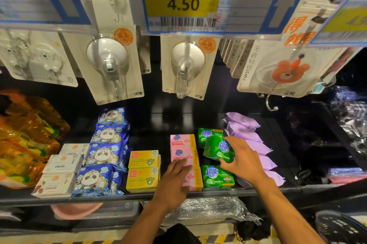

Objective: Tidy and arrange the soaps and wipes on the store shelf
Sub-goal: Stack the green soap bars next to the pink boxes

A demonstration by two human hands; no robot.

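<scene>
While your right hand (241, 156) curls its fingers round a green soap pack (217, 149), the head view shows that pack tilted, clear of the shelf (119, 197) and above the 2 shelved green packs (217, 177), likely to be slotted between them. Your left hand (176, 176) lies flat, fingers straight and together, on the pink soap stack (185, 156), probably steadying it. Both forearms reach in from below. Purple wipes (256, 144) sit just beside the green column.
</scene>
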